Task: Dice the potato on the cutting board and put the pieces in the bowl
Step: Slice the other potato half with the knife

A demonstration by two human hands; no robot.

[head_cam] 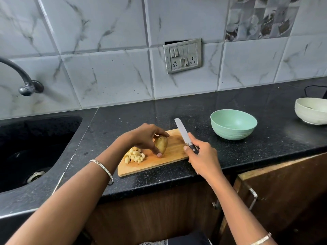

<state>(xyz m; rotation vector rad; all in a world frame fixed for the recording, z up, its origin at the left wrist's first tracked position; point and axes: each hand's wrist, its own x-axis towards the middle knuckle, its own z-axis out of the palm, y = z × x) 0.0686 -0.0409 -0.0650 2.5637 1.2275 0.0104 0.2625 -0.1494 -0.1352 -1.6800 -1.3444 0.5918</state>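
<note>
A person stands at a black worktop (265, 142) with a wooden cutting board (159, 167) near its front edge. The left hand (145, 137) is curled over a piece of potato (161, 143) with its skin on, pinning it to the middle of the board, thumb tip touching the board at the potato's near end. The right hand (201, 160) is wrapped round the handle of a knife (182, 132), whose blade is raised off the board and points away from the person. A pile of pale diced pieces (134, 156) lies on the board's left part, just beside the left hand. The green bowl (233, 133) sits on the worktop to the right, apart from the board, and looks empty.

There appear to be 3 risks:

- **Left thumb and fingertips:** they sit close around the potato, so a cut taken too near them could catch skin.
- **The potato:** it is rounded, and whether a flat face is down cannot be told, so it might rock under the blade.
- **The diced pieces:** they must cross open worktop to reach the bowl, so some could scatter, or fall toward the sink (35, 147) on the left.
</note>
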